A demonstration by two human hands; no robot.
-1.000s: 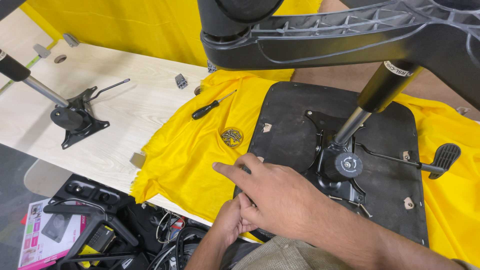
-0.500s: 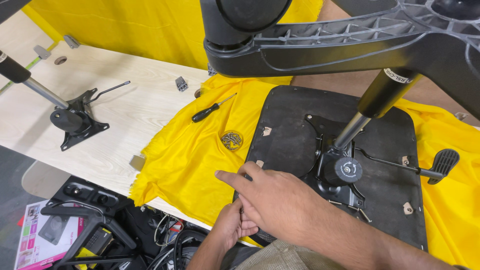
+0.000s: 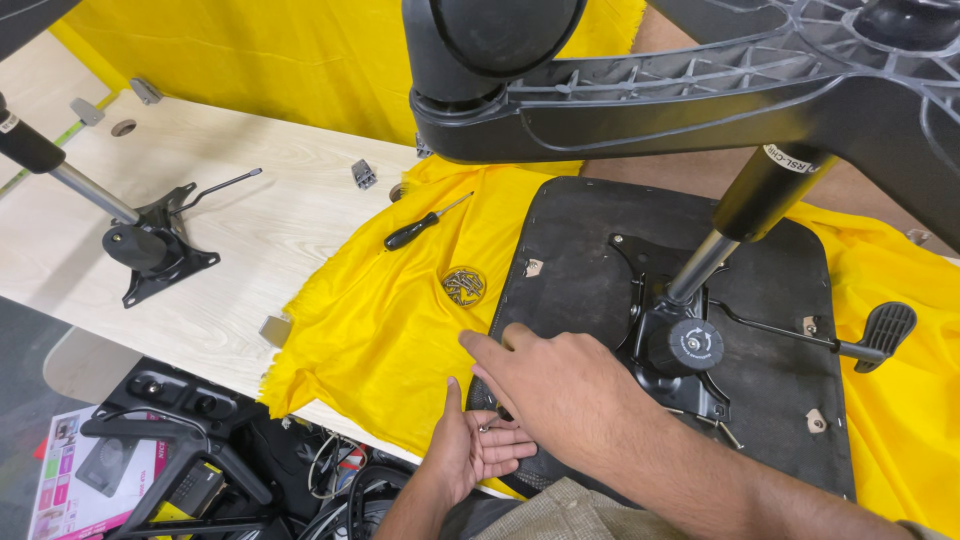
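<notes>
At lower centre, left hand cups small screws palm-up, right hand directly above, fingers pinching down.

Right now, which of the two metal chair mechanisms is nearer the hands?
The one bolted to the black seat pan, right mechanism, beside the right hand; the other mechanism lies far left on the wooden table.

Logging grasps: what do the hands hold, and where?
Left hand cups small metal screws in its palm; right hand reaches over them, its hold hidden.
</notes>
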